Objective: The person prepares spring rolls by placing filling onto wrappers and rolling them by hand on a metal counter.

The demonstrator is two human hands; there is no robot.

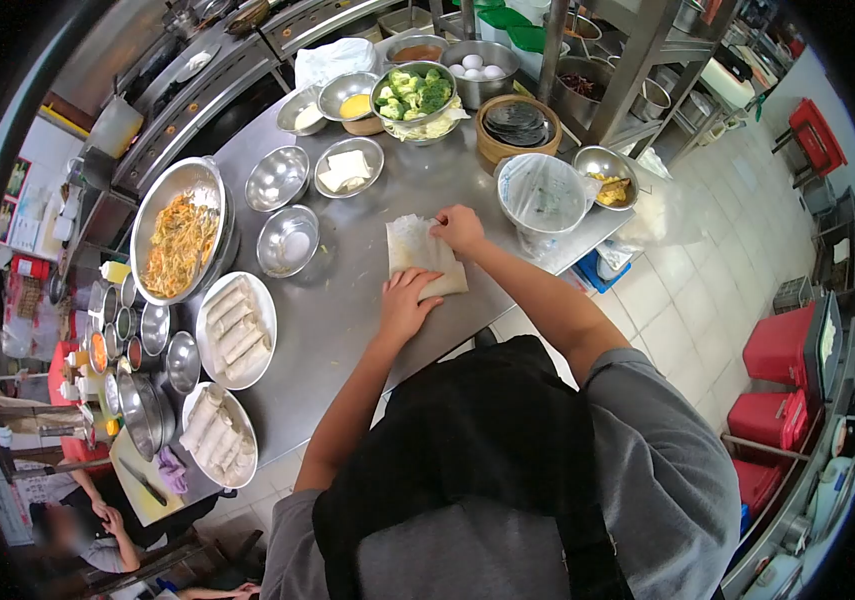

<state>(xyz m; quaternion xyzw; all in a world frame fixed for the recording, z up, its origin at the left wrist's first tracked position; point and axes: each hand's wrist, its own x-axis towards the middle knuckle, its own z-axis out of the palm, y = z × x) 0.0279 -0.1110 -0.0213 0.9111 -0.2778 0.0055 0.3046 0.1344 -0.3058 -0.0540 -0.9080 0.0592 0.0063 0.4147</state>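
Note:
A pale, thin wrapper (409,240) lies on the steel table (347,290), its near end folded over into a flat bundle. My left hand (410,298) lies on the folded part with its fingers spread. At the wrapper's right edge, the fingertips of my right hand (458,231) are pinched together on it. To the left stand a large bowl of shredded filling (183,240), an oval plate of white rolls (237,330) and a second plate of rolls (219,438). A small bowl (288,241) sits nearer the wrapper.
Bowls of broccoli (413,94), eggs (477,68) and white blocks (348,168) stand toward the back. A steamer basket (518,130) and a covered tub (543,195) are at the right. A knife (143,483) lies on a board near a seated person (97,530).

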